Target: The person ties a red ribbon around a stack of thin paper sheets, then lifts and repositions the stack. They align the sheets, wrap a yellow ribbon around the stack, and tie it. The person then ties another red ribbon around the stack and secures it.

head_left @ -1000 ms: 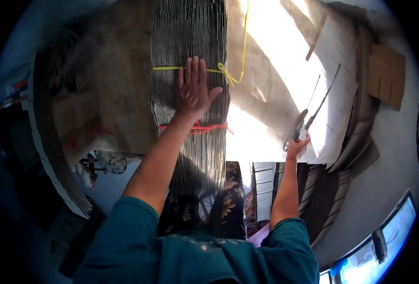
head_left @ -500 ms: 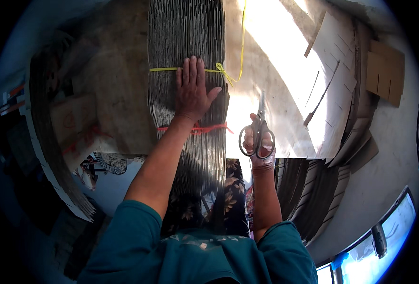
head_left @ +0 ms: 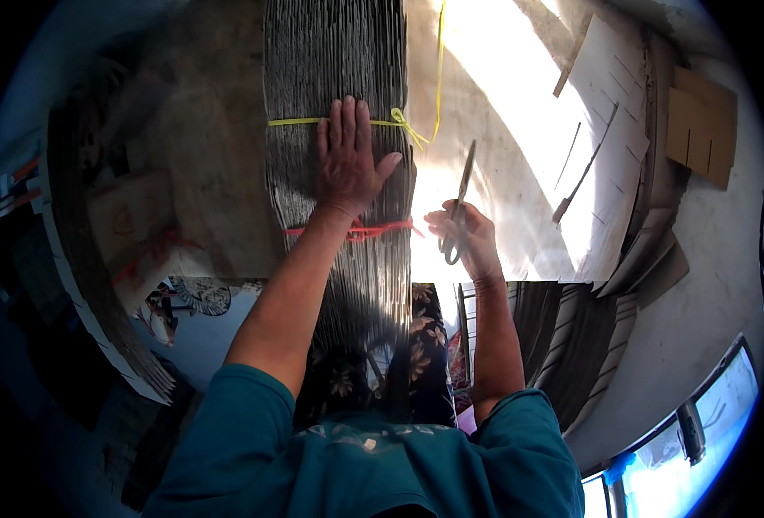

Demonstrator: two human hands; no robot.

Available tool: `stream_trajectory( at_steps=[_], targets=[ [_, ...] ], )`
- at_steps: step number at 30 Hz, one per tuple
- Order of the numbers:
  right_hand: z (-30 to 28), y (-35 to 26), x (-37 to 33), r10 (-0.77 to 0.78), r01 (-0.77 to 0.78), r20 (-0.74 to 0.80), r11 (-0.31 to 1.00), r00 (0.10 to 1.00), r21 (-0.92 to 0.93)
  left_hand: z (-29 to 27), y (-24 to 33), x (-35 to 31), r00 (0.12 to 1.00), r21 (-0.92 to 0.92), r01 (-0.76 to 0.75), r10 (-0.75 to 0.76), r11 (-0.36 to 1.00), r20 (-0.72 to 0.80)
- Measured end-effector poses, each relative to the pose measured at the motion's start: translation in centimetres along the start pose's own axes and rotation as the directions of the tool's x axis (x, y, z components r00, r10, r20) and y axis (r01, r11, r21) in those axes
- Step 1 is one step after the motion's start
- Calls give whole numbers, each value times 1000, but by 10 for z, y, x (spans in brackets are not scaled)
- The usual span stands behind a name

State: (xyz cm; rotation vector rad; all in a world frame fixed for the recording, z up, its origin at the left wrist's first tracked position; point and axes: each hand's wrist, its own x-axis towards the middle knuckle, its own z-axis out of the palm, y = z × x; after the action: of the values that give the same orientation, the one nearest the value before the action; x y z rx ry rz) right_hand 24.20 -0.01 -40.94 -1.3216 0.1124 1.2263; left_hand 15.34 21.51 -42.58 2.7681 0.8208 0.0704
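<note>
The bundle of sheets [head_left: 339,86] is being pressed flat under the spread, empty left hand [head_left: 350,160]; scissors [head_left: 459,203] are being gripped in the closed right hand [head_left: 468,237], and are best guided carefully toward the red string [head_left: 382,230] beside it.

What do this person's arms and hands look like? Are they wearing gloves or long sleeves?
No gloves: both the left hand and the right hand are bare, with no rings, watch or bracelet that can be made out. The forearms are bare too. Short teal sleeves end near the elbows, part of a teal top with pale flecks or a small pale pattern across the chest.
</note>
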Motion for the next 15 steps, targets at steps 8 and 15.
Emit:
stream_trajectory(
  at_steps=[8,15],
  targets=[
    [4,13,15,159,-166,-51,964,986,-209,-2,-1,1,1000,-30,9,-9,999,8],
    [32,-10,40,105,-95,25,963,994,-250,-7,0,2,1000,-45,21,-20,999,15]
  ],
)
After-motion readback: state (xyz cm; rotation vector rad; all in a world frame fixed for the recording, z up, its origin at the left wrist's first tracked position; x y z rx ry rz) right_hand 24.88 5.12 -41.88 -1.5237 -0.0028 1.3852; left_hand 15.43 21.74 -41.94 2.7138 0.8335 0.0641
